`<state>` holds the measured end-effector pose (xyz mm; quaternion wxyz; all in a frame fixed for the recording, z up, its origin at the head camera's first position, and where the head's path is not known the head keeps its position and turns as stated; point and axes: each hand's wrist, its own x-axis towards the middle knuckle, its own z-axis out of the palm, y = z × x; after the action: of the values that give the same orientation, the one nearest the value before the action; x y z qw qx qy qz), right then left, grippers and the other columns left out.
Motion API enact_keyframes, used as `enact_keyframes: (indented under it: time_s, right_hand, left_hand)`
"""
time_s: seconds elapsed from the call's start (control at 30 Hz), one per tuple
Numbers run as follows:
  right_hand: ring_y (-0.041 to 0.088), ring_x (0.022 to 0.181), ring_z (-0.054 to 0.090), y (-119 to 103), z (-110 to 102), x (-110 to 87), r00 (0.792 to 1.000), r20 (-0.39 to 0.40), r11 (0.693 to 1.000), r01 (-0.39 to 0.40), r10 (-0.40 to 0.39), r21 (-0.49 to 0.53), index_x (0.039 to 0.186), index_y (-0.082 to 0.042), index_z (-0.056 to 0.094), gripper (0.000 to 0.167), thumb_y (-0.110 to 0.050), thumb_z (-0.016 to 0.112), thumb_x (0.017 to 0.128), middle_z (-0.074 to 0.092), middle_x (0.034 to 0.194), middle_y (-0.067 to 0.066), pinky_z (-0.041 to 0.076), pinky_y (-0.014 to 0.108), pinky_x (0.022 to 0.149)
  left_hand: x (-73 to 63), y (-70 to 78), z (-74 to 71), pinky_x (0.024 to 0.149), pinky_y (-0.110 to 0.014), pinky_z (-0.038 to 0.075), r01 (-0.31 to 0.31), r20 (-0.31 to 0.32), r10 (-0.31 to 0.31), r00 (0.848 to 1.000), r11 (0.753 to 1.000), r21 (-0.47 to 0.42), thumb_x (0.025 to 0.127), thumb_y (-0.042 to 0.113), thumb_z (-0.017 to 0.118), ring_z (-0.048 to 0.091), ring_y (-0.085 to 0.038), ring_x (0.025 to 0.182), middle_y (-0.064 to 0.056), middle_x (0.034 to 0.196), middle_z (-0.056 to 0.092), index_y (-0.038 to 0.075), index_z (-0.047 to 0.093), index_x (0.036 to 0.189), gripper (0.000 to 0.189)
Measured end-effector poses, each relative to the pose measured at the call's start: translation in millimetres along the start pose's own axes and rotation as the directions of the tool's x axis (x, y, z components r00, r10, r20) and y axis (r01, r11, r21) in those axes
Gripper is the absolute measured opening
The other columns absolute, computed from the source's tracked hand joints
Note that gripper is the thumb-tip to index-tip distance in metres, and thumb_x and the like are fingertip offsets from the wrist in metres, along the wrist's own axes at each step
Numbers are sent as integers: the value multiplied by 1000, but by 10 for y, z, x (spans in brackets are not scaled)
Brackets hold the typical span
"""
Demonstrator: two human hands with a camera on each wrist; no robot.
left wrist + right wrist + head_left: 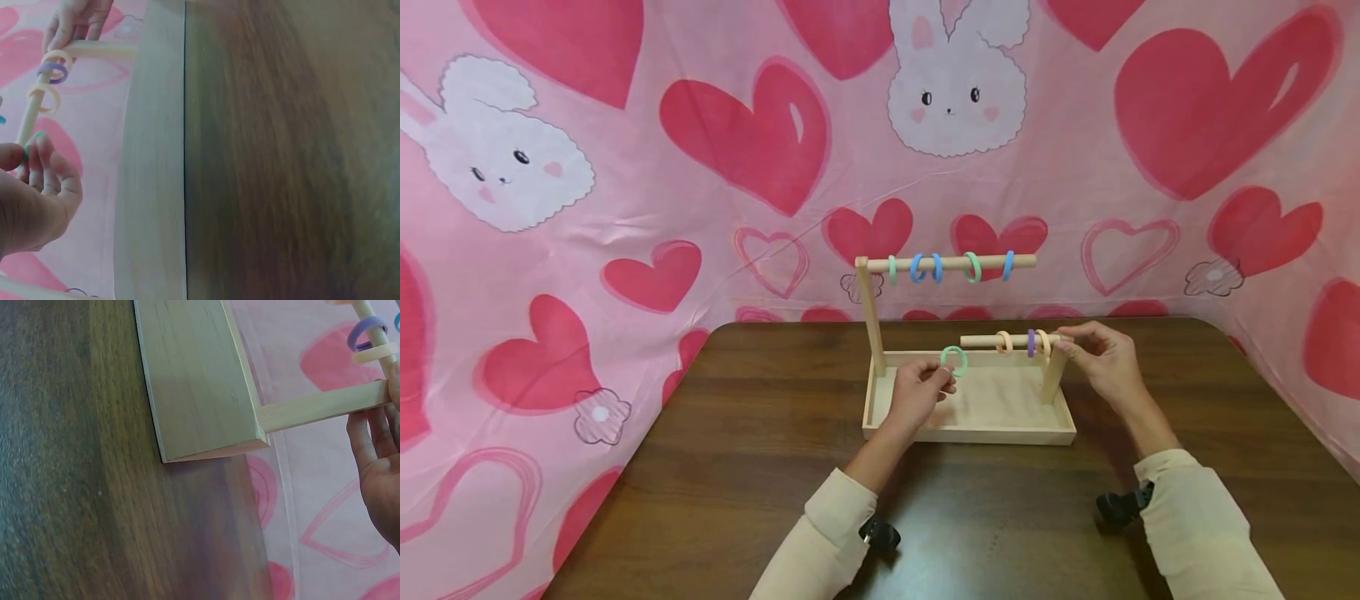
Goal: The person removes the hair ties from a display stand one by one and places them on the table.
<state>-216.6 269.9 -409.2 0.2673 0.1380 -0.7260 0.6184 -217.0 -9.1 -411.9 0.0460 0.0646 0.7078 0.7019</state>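
My left hand (917,393) pinches a green ring (964,361) between thumb and fingers. That ring is just left of the free end of the short lower rod (985,341); whether they touch, I cannot tell. In the left wrist view, only bits of green show at the fingertips. My right hand (1105,358) grips the top of the short wooden post (1054,377), where the lower rod joins it. On this rod hang a peach ring (1001,342), a purple ring (1032,342) and, nearest the post, another peach ring (375,353).
Behind, a taller post (872,321) carries the longer upper rod (951,262), hung with several green and blue rings. Both posts rise from a shallow wooden tray (992,435) on the brown table (760,467). A pink heart-patterned cloth (760,275) backs the table.
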Motion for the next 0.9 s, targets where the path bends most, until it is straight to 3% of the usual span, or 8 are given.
enact_keyframes:
  time_s: [0.1,0.27,0.4,0.9]
  right_hand:
    - [-9,83,68,-1,0,-1,1000,6,999,-5,5,-34,100,6,73,17,15,68,87,74,95,-28,53,7,72]
    - [-10,83,68,-9,4,-5,1000,4,998,-13,13,-63,102,8,72,16,14,68,87,72,96,-30,53,7,72]
    - [-10,84,69,-12,12,-4,1000,-5,999,-8,8,-40,101,12,70,15,16,68,87,73,95,-28,53,7,73]
    - [-9,77,67,-21,22,-3,999,-30,998,-12,11,-56,98,5,74,18,17,69,85,73,89,-27,51,7,66]
  left_hand:
    - [-29,0,28,66,-20,51,27,32,-26,999,999,-31,99,11,61,63,-2,66,3,74,66,-9,68,104,22]
    - [-82,13,88,65,-18,50,53,75,-47,996,996,-70,100,13,60,63,-1,66,9,72,63,-9,67,104,24]
    - [-100,12,107,66,-19,51,59,88,-52,995,995,-83,101,13,59,63,-1,66,9,72,63,-10,67,105,25]
    - [-199,11,267,64,-16,50,152,194,-131,972,983,-101,103,9,56,61,-3,66,5,70,61,-12,66,101,23]
